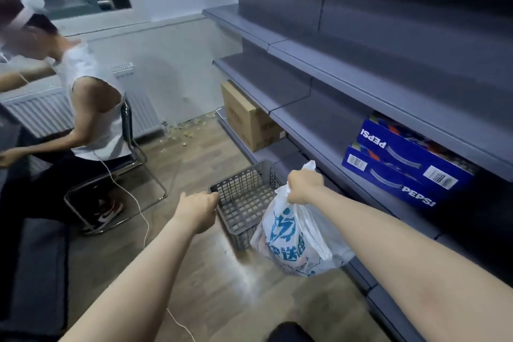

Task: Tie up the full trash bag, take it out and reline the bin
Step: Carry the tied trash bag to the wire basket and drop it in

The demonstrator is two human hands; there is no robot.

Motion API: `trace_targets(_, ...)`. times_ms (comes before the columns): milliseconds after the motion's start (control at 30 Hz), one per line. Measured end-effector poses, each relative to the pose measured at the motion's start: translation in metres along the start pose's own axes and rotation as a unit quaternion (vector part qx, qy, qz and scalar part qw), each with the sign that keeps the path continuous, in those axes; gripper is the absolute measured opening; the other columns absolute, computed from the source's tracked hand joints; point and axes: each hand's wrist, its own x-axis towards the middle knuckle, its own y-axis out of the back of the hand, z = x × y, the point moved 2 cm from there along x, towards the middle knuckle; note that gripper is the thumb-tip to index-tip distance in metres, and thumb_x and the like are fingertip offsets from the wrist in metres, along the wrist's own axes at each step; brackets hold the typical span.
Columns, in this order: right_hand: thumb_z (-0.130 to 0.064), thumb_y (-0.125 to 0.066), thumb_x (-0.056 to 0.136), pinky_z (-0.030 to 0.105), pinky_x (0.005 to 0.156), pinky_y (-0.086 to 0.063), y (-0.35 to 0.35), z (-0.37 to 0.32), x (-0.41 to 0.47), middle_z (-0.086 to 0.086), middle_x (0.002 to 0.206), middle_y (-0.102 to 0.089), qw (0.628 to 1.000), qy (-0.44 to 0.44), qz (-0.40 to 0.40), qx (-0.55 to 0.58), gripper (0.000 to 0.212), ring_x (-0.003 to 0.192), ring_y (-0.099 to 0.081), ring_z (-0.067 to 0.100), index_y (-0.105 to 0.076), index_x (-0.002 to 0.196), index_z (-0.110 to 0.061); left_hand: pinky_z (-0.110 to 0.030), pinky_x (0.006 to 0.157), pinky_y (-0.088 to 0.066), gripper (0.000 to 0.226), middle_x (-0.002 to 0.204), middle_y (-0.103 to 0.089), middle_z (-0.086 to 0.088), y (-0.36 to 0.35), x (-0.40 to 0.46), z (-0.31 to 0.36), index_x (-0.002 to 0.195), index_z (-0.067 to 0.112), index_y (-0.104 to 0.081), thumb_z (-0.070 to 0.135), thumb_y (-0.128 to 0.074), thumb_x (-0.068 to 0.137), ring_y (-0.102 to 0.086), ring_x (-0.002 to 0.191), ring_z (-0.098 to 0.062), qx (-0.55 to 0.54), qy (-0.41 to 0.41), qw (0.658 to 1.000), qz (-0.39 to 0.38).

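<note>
A full white plastic trash bag with blue print hangs in front of a grey lattice bin that stands on the wooden floor. My right hand grips the bag's gathered top, and a tuft of plastic sticks up above my fist. The bag is outside the bin, just to its right and nearer to me. My left hand holds the bin's near left rim with curled fingers. The inside of the bin shows bare lattice, with no liner in it.
Grey metal shelves run along the right, holding blue Pepsi boxes and a cardboard box. A person sits on a metal chair at the left, with a white cable trailing on the floor. A radiator and scattered debris lie by the far wall.
</note>
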Motion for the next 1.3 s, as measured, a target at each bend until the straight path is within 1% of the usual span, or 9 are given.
trace_targets(400, -0.013, -0.051, 0.08, 0.022, 0.046, -0.017, 0.024, -0.042, 0.2, -0.001, 0.059, -0.024, 0.999, -0.011, -0.029, 0.025, 0.038, 0.051, -0.021, 0.015, -0.02, 0.059, -0.018, -0.038, 0.095, -0.036, 0.022, 0.12, -0.059, -0.004, 0.011, 0.22, -0.057, 0.112, 0.016, -0.051, 0.02, -0.044, 0.091, -0.056, 0.114, -0.026, -0.004, -0.056, 0.998, -0.014)
trace_targets(533, -0.016, -0.053, 0.083, 0.022, 0.05, -0.024, 0.031, -0.051, 0.26, -0.001, 0.065, -0.037, 0.998, -0.012, -0.051, 0.017, 0.031, 0.065, -0.039, 0.02, -0.03, 0.063, -0.016, -0.038, 0.093, -0.037, 0.018, 0.118, -0.06, -0.005, 0.017, 0.286, -0.076, 0.108, 0.015, -0.05, 0.019, -0.044, 0.091, -0.056, 0.112, -0.026, -0.016, -0.06, 0.998, -0.023)
trace_targets(667, -0.02, -0.053, 0.083, 0.028, 0.071, -0.031, 0.031, -0.062, 0.309, 0.001, 0.084, -0.049, 0.998, 0.002, -0.065, -0.018, 0.009, 0.096, -0.053, 0.025, -0.047, 0.088, -0.017, -0.038, 0.092, -0.037, 0.016, 0.117, -0.06, -0.005, 0.015, 0.337, -0.093, 0.106, 0.016, -0.051, 0.02, -0.046, 0.091, -0.057, 0.112, -0.026, -0.022, -0.066, 0.997, -0.037)
trace_targets(767, -0.019, -0.054, 0.084, 0.027, 0.065, -0.034, 0.026, -0.071, 0.337, 0.0, 0.068, -0.039, 0.998, -0.006, -0.069, -0.009, 0.006, 0.09, -0.05, 0.026, -0.05, 0.089, -0.018, -0.038, 0.092, -0.037, 0.018, 0.118, -0.059, -0.006, 0.008, 0.368, -0.106, 0.108, 0.015, -0.051, 0.021, -0.047, 0.091, -0.056, 0.113, -0.026, -0.02, -0.078, 0.995, -0.057)
trace_targets(833, -0.018, -0.055, 0.085, 0.027, 0.062, -0.035, 0.022, -0.076, 0.356, 0.004, 0.08, -0.051, 0.997, -0.019, -0.072, 0.006, 0.017, 0.095, -0.055, 0.027, -0.057, 0.101, -0.012, -0.038, 0.093, -0.037, 0.018, 0.119, -0.059, -0.006, 0.0, 0.388, -0.116, 0.108, 0.015, -0.05, 0.02, -0.048, 0.091, -0.056, 0.113, -0.026, -0.019, -0.085, 0.994, -0.072)
trace_targets(900, -0.017, -0.056, 0.085, 0.028, 0.065, -0.036, 0.012, -0.082, 0.377, 0.009, 0.09, -0.056, 0.996, -0.025, -0.082, 0.011, 0.007, 0.102, -0.058, 0.027, -0.055, 0.09, -0.012, -0.041, 0.095, -0.036, 0.017, 0.118, -0.059, -0.007, -0.01, 0.41, -0.126, 0.107, 0.014, -0.05, 0.019, -0.049, 0.091, -0.057, 0.112, -0.027, -0.018, -0.098, 0.991, -0.09)
trace_targets(1067, -0.012, -0.056, 0.081, 0.023, 0.048, -0.025, -0.015, -0.1, 0.422, 0.001, 0.069, -0.044, 0.992, -0.06, -0.094, 0.057, 0.026, 0.086, -0.053, 0.027, -0.035, 0.065, -0.015, -0.041, 0.094, -0.037, 0.016, 0.117, -0.059, -0.009, -0.047, 0.461, -0.147, 0.105, 0.012, -0.051, 0.018, -0.048, 0.091, -0.057, 0.11, -0.029, -0.008, -0.145, 0.979, -0.141)
trace_targets(1133, -0.014, -0.056, 0.083, 0.026, 0.055, -0.029, -0.032, -0.106, 0.44, 0.006, 0.091, -0.06, 0.991, -0.06, -0.098, 0.066, 0.005, 0.095, -0.058, 0.028, -0.051, 0.085, -0.013, -0.041, 0.094, -0.037, 0.016, 0.116, -0.059, -0.01, -0.067, 0.483, -0.152, 0.106, 0.011, -0.05, 0.017, -0.046, 0.091, -0.057, 0.11, -0.03, 0.003, -0.16, 0.974, -0.16)
trace_targets(1300, -0.014, -0.055, 0.085, 0.028, 0.065, -0.033, -0.098, -0.119, 0.481, 0.008, 0.109, -0.063, 0.986, -0.083, -0.105, 0.102, 0.026, 0.099, -0.06, 0.028, -0.054, 0.111, -0.013, -0.039, 0.094, -0.036, 0.02, 0.117, -0.059, -0.011, -0.127, 0.535, -0.154, 0.11, 0.009, -0.048, 0.019, -0.044, 0.093, -0.056, 0.108, -0.031, 0.029, -0.187, 0.962, -0.197)
